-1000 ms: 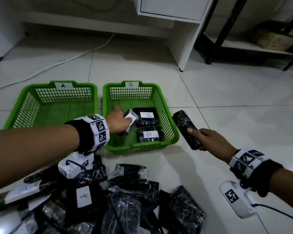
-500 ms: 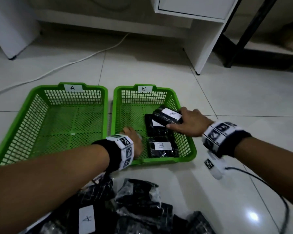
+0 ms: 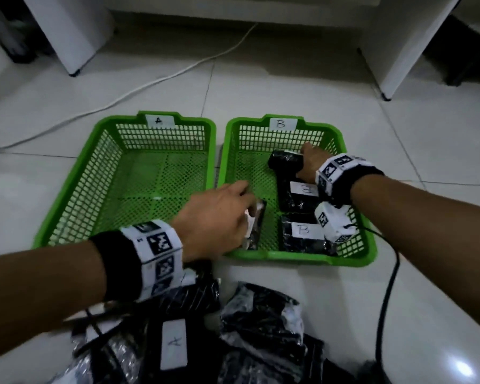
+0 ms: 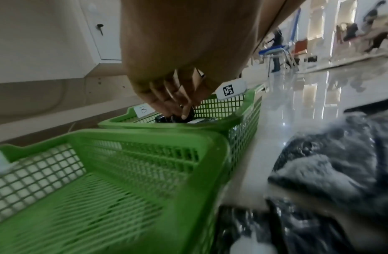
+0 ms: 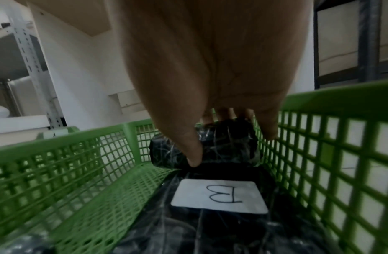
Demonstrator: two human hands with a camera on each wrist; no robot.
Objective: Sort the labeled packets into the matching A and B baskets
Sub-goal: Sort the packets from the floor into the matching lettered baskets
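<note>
Head view: both hands, left (image 3: 219, 217) and right (image 3: 311, 164), each grip a packet in basket B (image 3: 302, 257)

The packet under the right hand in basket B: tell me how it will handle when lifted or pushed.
The packet looks soft: its crinkled plastic wrap dents under the right hand's thumb, so it probably flexes rather than stays stiff. The glossy film may be a little slippery. Its rounded bundle shape might roll slightly on basket B's mesh floor.
</note>
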